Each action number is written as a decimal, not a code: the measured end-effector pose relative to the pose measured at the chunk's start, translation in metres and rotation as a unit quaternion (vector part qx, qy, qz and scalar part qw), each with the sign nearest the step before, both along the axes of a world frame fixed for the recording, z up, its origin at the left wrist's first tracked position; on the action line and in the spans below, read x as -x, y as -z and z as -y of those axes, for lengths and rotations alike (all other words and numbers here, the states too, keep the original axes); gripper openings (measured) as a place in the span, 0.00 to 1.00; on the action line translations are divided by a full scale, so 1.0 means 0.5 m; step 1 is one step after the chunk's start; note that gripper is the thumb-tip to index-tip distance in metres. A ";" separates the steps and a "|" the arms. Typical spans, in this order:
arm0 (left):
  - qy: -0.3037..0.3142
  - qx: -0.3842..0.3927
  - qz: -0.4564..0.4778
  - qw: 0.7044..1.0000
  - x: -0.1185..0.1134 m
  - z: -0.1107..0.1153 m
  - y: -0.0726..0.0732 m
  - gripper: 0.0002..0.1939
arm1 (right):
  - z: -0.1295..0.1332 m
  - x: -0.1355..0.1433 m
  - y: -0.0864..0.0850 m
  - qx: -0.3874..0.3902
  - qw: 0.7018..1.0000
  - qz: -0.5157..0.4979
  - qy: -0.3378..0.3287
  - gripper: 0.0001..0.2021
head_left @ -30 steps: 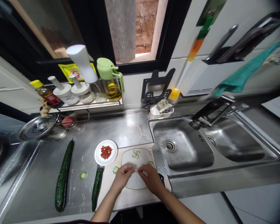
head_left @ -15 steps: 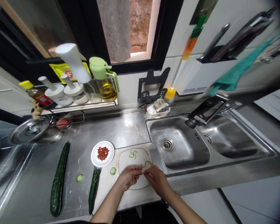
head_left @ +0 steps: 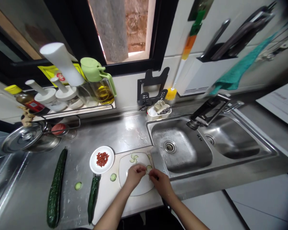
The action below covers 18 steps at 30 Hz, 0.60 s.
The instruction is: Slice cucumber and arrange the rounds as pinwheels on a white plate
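Note:
Over a white plate with a dark rim line, my left hand and my right hand come together, fingertips pinched. Between them is a small pale green piece that looks like a cucumber slice, partly hidden by the fingers. Curved cucumber slices form a pinwheel at the plate's far side, and more lie near its right edge. Under the plate is a cutting board. A wide knife blade rests along its right side, partly behind my right hand.
Left of the plate stand a small dish of red bits, a cut cucumber, a whole cucumber and cucumber ends. A double sink is on the right. A lidded pot and a condiment shelf are at back left.
Both hands have shifted slightly up over the plate, still pinching close together. The whole view has moved a little, so the counter things appear farther left.

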<state>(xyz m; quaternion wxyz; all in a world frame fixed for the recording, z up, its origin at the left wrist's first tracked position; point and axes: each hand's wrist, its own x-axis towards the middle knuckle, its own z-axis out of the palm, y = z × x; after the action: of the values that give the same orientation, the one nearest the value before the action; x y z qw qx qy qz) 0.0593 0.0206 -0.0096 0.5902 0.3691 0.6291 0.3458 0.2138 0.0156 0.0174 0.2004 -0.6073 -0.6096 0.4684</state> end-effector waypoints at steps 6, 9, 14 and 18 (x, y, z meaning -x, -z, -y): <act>0.041 -0.088 -0.135 0.986 -0.003 -0.005 -0.002 0.08 | -0.012 0.003 0.021 -0.005 0.999 0.043 -0.018 0.10; 0.063 -0.131 -0.176 0.974 -0.001 -0.010 -0.005 0.10 | -0.021 0.011 0.017 -0.014 0.993 0.108 -0.044 0.10; 0.084 -0.165 -0.206 0.961 0.000 -0.017 -0.002 0.11 | -0.033 0.024 0.005 -0.029 0.970 0.223 -0.096 0.11; 0.101 -0.182 -0.221 0.953 -0.001 -0.019 0.002 0.12 | -0.035 0.029 0.004 -0.042 0.953 0.275 -0.115 0.11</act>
<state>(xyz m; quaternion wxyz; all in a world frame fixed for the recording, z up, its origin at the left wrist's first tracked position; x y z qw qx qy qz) 0.0600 0.0300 -0.0105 0.3911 0.5992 0.6295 0.3030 0.1992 0.0331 0.0152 -0.0051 -0.6291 -0.7264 0.2765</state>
